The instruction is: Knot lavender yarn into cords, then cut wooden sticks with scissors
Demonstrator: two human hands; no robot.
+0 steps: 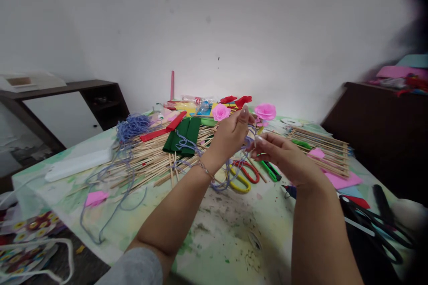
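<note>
- L hand grip (234,132): fingers curled, closed on purple yarn (249,137), thumb up; raised over bench (200,231) ctr.
- R hand grip (284,153): thumb + fingertips together, pinched at same yarn, just beside L; exact finger contact blurred.
- Yarn: bunched btwn both hands, loose loops hanging below, in front of scissors w/ yellow + red hndls (250,171).
- Green cutter (271,171): on bench, nr R hand, to L of R wrist. Dark pen (290,191) partly behind R wrist.
- L side: big heap of thin wood sticks (130,169); dk green folded paper (191,136) + red strip (163,127) on top. Yarn heap (133,128) at far L edge of sticks, strands trailing twd near edge.
- White power strip (78,163) L of sticks; pink scrap (96,198) nearer, by trailing strand.
- Back: pink paper flower (221,112) behind L hand, 2nd pink flower (265,111) to its R; red flowers (243,101) btwn, farther back.
- R side: stick frame (321,151), pink pc. on it; black scissors (374,227) nr R forearm.
- Bracelet (205,169) on L wrist, gray sleeve (140,267).
</note>
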